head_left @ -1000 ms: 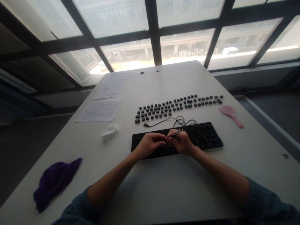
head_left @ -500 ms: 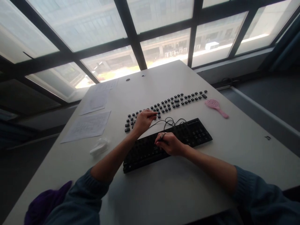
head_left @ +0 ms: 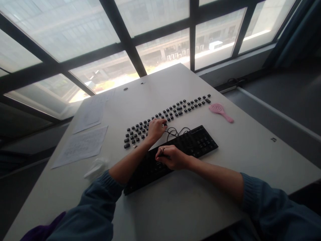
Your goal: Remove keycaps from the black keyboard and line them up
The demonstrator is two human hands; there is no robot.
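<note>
My left hand (head_left: 156,129) reaches past the keyboard to the rows of loose black keycaps (head_left: 143,126) on the table. Its thumb and fingers are closed around a dark keycap (head_left: 165,124) at the near edge of the rows. Over the middle of the black keyboard (head_left: 198,142), my right hand (head_left: 173,157) is closed in a fist. Something small and dark shows between its fingers, too unclear to name. Both forearms cover part of the keyboard, whose cable (head_left: 172,131) lies looped behind it.
On the white table (head_left: 160,214), a pink hairbrush (head_left: 220,111) lies at the right. Paper sheets (head_left: 81,145) and a crumpled white wrapper or tissue (head_left: 96,168) lie at the left. A purple cloth item (head_left: 45,229) sits by my left sleeve. Windows stand beyond the far edge.
The view has shifted, so the table appears farther left. My left hand's fingertips have closed on a keycap near the front of the rows. My right hand stays over the keyboard.
</note>
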